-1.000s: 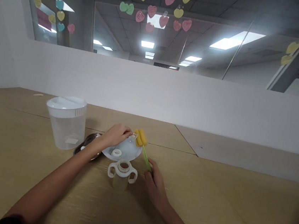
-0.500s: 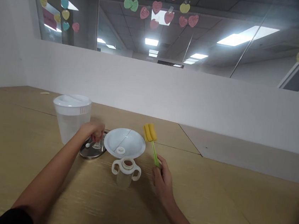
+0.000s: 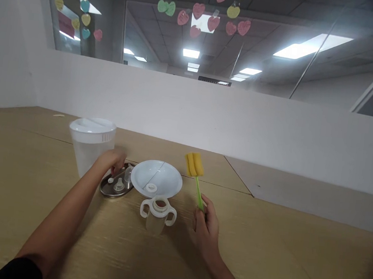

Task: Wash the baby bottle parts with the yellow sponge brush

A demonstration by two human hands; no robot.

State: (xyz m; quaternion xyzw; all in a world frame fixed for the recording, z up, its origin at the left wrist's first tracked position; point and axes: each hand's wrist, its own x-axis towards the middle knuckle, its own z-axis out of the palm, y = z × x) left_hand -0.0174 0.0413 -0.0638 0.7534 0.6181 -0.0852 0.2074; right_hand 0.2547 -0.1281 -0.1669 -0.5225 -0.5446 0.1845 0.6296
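My right hand (image 3: 207,225) is closed on the green handle of a yellow sponge brush (image 3: 194,164), its head raised above the table. Over the back of a round metal tray (image 3: 109,190) is my left hand (image 3: 114,160), its fingers blurred and partly hidden. A clear nipple (image 3: 119,185), a small white piece (image 3: 110,180) and a clear cap (image 3: 128,174) are on the tray. Beside it, a white bowl (image 3: 156,176) holds a white ring (image 3: 151,188). In front of the bowl stands an open two-handled bottle (image 3: 156,218).
A translucent lidded bucket (image 3: 87,153) stands behind my left forearm. The wooden table (image 3: 110,256) meets a white wall (image 3: 176,107), with a window above it. A small flat piece (image 3: 59,115) lies at the far left.
My left hand has moved back slightly from the clear nipple, which now shows on the tray. The yellow brush has shifted and turned a little in my right hand.
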